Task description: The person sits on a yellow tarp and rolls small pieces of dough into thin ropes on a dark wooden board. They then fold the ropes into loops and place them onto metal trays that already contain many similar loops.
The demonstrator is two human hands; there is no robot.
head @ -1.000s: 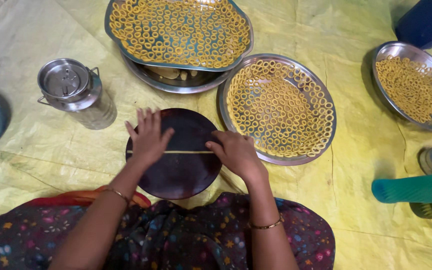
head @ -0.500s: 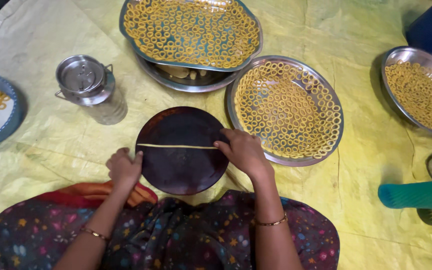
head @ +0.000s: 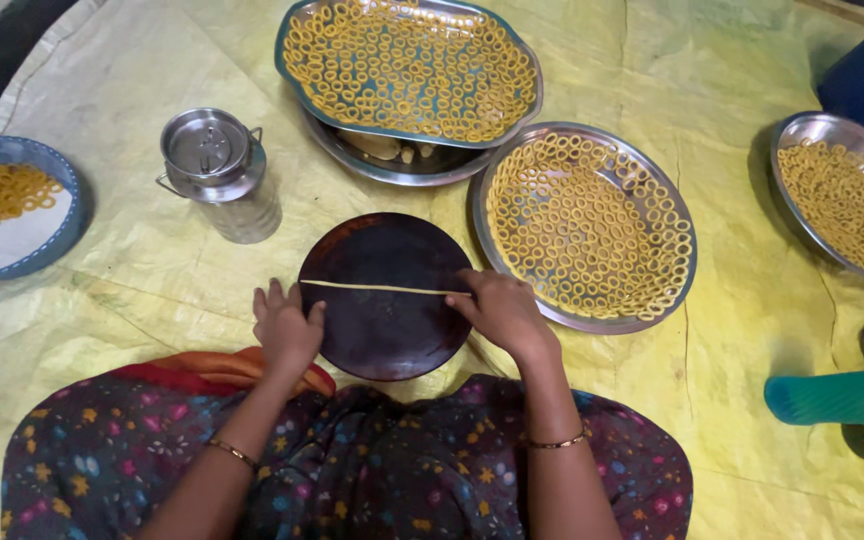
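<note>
A dark round board [head: 387, 330] lies in front of me on a yellow sheet. Across it stretches a thin pale rope of dough [head: 372, 288]. My right hand [head: 500, 310] rests on the board's right side with its fingertips on the rope's right end. My left hand [head: 284, 326] sits at the board's left edge, fingers loosely spread, holding nothing. Whether it touches the rope's left end, I cannot tell.
A steel plate of yellow dough rings [head: 584, 225] lies right of the board, a fuller tray [head: 410, 68] behind it, another plate [head: 842, 195] far right. A lidded steel can [head: 214, 172] stands left, a blue plate [head: 12, 205] far left, a green cylinder [head: 837, 395] right.
My left hand has slid off the board's top to its left edge. The dough rope has grown longer and thinner. The right hand stays at the rope's right end.
</note>
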